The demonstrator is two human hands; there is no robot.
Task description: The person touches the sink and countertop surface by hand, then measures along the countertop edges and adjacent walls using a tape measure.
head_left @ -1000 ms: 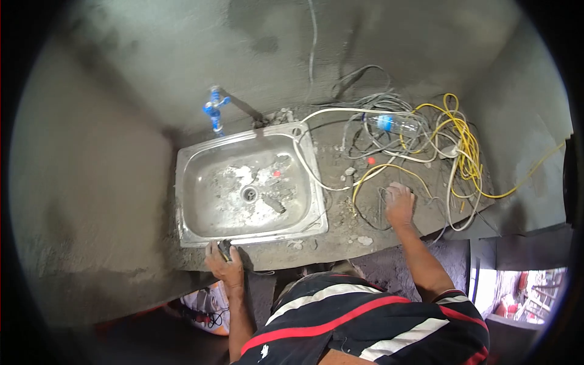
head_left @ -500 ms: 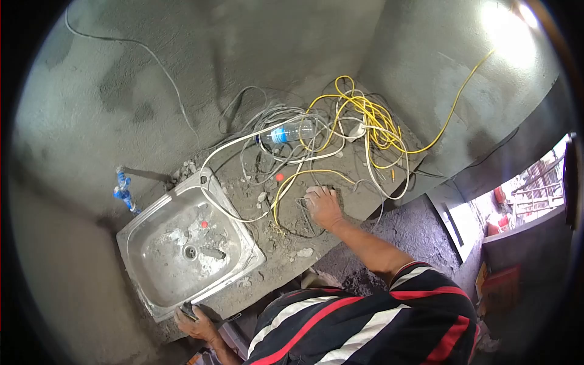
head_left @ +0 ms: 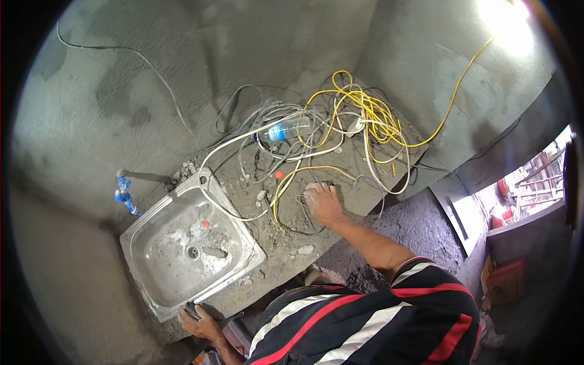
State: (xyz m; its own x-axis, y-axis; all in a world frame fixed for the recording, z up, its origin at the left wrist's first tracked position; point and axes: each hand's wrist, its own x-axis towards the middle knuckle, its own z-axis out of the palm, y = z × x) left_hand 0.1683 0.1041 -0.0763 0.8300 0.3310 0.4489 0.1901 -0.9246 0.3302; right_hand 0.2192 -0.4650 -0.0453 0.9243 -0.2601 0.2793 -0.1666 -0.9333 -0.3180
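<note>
My right hand (head_left: pixel 324 204) rests palm down on the dusty cement counter (head_left: pixel 286 267), its fingers apart and bent a little. Right of a loop of thin yellow cable (head_left: pixel 316 168) it lies, with a dark edge or shadow beside the fingertips. At the near corner of the steel sink (head_left: pixel 234 272), my left hand (head_left: pixel 204 322) closes round a small dark object (head_left: pixel 192 309) whose kind I cannot make out. The sink is set in the counter, its basin smeared with white and grey residue. A short grey piece (head_left: pixel 214 252) lies near the drain.
Tangled white and grey cables (head_left: pixel 267 112) and a yellow cable coil (head_left: pixel 380 118) cover the back of the counter. A clear plastic bottle (head_left: pixel 292 129) lies among them. Rubble bits (head_left: pixel 306 249) are scattered around. A blue pipe fitting (head_left: pixel 123 193) sticks out of the plastered wall.
The view has shifted slightly. Both hands stay in about the same places, the right on the counter and the left at the sink corner.
</note>
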